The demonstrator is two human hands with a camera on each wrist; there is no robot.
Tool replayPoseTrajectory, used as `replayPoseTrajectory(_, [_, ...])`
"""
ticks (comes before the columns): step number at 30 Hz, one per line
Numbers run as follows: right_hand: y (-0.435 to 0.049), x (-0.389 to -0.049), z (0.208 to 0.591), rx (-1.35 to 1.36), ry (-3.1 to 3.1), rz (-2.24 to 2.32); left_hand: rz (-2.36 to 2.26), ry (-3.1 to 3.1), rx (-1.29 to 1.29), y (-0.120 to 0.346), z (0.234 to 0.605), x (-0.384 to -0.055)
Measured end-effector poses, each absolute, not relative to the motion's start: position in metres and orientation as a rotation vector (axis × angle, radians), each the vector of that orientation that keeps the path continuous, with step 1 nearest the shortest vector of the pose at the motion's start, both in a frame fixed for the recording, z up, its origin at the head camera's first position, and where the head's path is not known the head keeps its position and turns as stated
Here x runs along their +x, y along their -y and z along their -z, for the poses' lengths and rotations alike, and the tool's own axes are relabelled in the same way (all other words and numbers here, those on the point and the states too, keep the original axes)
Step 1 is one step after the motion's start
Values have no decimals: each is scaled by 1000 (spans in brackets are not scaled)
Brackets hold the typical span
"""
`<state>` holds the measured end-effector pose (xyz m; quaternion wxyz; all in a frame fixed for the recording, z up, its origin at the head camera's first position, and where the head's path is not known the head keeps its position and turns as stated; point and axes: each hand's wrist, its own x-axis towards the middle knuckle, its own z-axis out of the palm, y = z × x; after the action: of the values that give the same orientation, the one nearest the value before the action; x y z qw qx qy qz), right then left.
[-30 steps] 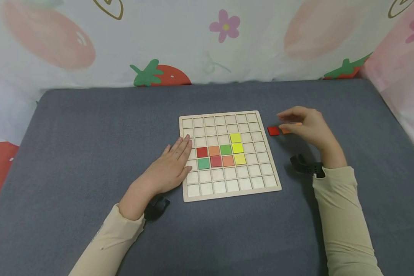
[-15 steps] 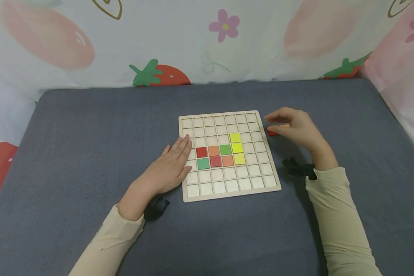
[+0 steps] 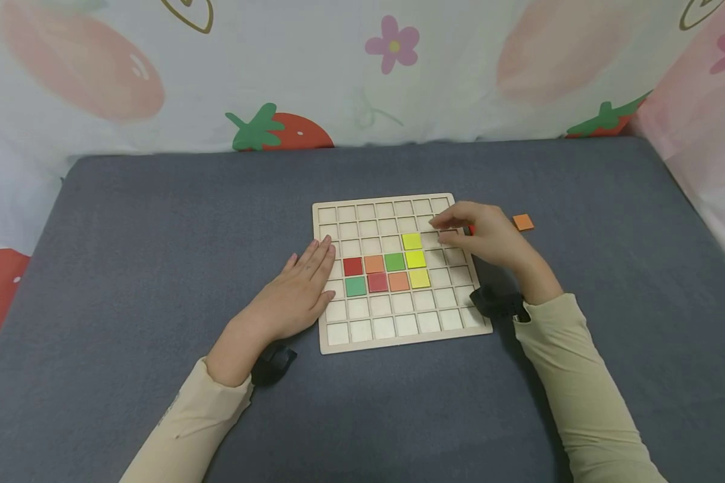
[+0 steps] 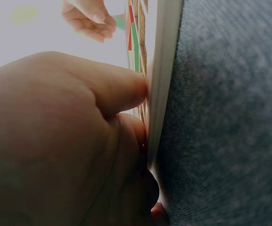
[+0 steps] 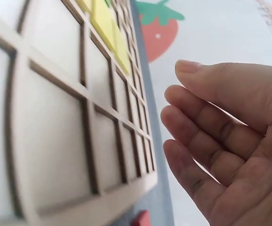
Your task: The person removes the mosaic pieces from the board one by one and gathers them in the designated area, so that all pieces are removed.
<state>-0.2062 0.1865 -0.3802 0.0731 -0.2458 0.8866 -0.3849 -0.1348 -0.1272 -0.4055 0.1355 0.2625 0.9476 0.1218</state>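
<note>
Grey tabletop (image 3: 157, 268), left hand (image 3: 295, 293) flat on board (image 3: 403, 304), right hand (image 3: 486, 236) now over it, thumb and fingers apart

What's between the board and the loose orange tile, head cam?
A loose red tile, mostly hidden by the right hand. The head view shows a sliver of it between the board and the loose orange tile.

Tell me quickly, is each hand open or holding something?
Left hand: open, resting on the board's left edge.
Right hand: open, holding nothing, over the board's right side.
</note>
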Motion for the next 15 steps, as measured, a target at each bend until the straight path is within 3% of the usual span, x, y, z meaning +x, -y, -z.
replayPoseTrajectory(15, [-167, -209, 393, -790, -2569, 1175, -359, -2742, 761, 127, 408, -135])
